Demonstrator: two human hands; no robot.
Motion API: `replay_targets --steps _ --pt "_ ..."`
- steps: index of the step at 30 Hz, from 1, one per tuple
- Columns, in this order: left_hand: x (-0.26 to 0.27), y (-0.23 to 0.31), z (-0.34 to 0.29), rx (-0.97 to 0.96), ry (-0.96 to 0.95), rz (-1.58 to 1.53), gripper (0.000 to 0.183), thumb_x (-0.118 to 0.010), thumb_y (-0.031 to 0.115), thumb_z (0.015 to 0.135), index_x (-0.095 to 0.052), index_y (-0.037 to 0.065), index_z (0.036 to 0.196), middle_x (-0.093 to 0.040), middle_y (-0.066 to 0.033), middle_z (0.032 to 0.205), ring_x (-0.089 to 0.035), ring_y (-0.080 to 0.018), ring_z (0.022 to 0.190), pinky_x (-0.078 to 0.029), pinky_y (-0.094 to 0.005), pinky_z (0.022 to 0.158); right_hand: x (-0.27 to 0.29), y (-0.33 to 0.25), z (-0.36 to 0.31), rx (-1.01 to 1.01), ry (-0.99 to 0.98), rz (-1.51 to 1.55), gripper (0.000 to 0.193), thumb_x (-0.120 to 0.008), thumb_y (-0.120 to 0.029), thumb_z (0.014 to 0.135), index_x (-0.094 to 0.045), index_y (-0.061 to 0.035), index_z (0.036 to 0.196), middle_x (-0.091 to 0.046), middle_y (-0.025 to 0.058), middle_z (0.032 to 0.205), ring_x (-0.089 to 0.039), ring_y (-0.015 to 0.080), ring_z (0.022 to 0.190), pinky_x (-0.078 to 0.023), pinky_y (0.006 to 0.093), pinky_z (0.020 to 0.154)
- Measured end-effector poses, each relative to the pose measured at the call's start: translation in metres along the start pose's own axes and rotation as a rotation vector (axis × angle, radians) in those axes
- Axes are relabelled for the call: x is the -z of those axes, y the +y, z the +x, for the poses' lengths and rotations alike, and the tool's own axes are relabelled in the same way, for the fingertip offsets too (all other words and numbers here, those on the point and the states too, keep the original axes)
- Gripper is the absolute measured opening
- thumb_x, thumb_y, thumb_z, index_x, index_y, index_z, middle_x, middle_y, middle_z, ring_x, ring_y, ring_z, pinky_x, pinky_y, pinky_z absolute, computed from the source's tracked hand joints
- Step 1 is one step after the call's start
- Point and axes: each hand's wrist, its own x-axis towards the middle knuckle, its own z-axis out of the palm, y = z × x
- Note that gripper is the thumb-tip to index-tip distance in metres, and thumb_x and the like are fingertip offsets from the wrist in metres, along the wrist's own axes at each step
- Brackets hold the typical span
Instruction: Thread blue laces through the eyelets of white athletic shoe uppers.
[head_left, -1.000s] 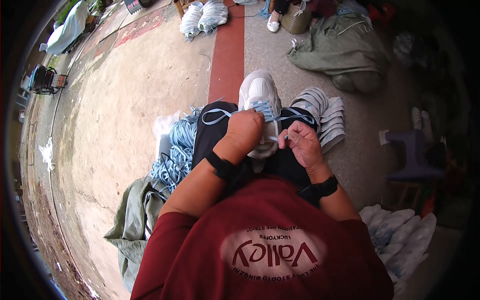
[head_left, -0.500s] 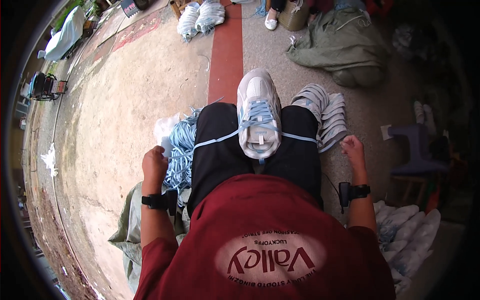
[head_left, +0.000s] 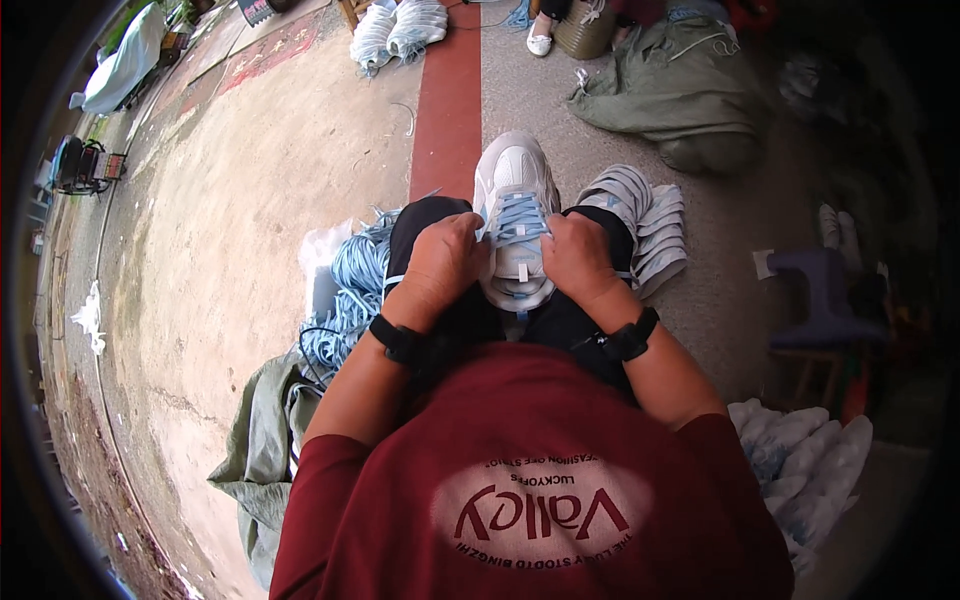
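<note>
A white and grey sneaker (head_left: 515, 165) lies between my thighs, its toe pointing away from me. Light blue shoelace (head_left: 521, 215) criss-crosses its front below the tongue. At the left edge of the shoe's lacing, my left hand (head_left: 450, 252) is closed in a pinch on the shoelace. My right hand (head_left: 582, 255) pinches the lace at the opposite edge. Both fingertips are partly hidden against the shoe. Lengths of lace lie across my dark trousers beyond each hand.
A heap of blue laces (head_left: 360, 265) lies by my left leg, above a grey-green cloth (head_left: 255, 430). Stacked shoe uppers (head_left: 660, 240) stand by my right knee. More white shoes (head_left: 810, 465) lie at lower right, near a purple stool (head_left: 825, 300). A green sack (head_left: 670, 95) sits ahead.
Both hands have come inward from wide apart at my sides to the two edges of the shoe. The lace ends, stretched out sideways before, now lie slack over my thighs.
</note>
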Motion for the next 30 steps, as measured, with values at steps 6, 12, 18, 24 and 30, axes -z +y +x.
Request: replay_targets --steps 6,12,18,24,30 --pt "-0.013 0.002 0.015 -0.056 0.072 -0.124 0.013 -0.059 0.008 0.072 -0.062 0.001 0.083 -0.062 -0.0180 0.082 -0.061 -0.0349 0.078 -0.049 -0.0398 0.070 -0.008 0.009 0.006 0.001 0.009 -0.154 0.005 -0.058 -0.009 0.071 -0.056 -0.0035 0.071 -0.056 0.0173 0.065 -0.058 0.0356 0.063 -0.048 0.0438 0.058" --pt "-0.010 -0.010 0.011 0.345 -0.050 -0.736 0.010 -0.056 0.001 0.082 -0.061 -0.003 0.090 -0.062 -0.0021 0.080 -0.055 -0.0071 0.074 -0.045 -0.0222 0.069 -0.015 0.027 0.018 -0.302 -0.246 0.931 0.010 -0.056 -0.005 0.075 -0.055 -0.0024 0.066 -0.051 0.0015 0.055 -0.048 0.0132 0.050 -0.037 0.0301 0.047" --pt "-0.013 -0.005 0.018 0.350 -0.141 -1.014 0.022 -0.059 0.001 0.077 -0.057 -0.002 0.098 -0.059 -0.0008 0.077 -0.052 -0.0064 0.070 -0.043 -0.0212 0.063 -0.003 0.052 0.023 -0.451 -0.514 1.362 0.008 -0.056 -0.007 0.081 -0.058 -0.0032 0.074 -0.052 -0.0032 0.069 -0.047 0.0059 0.066 -0.037 0.0219 0.060" --pt "-0.021 -0.006 0.019 0.032 0.189 -0.038 0.020 -0.058 0.004 0.069 -0.059 0.003 0.089 -0.061 -0.0160 0.077 -0.060 -0.0314 0.070 -0.048 -0.0375 0.065 -0.027 0.039 0.024 -0.050 -0.087 0.470 0.011 -0.055 -0.008 0.079 -0.053 0.0007 0.073 -0.050 0.0038 0.064 -0.046 0.0110 0.064 -0.039 0.0272 0.058" --pt "-0.018 -0.009 0.016 0.201 0.172 -0.012 0.008 -0.063 0.010 0.074 -0.064 0.005 0.079 -0.062 -0.0164 0.079 -0.060 -0.0348 0.075 -0.049 -0.0409 0.065 -0.026 0.043 0.024 -0.246 -0.094 0.852 0.010 -0.054 -0.008 0.081 -0.053 -0.0018 0.074 -0.050 0.0000 0.066 -0.047 0.0086 0.064 -0.039 0.0236 0.059"
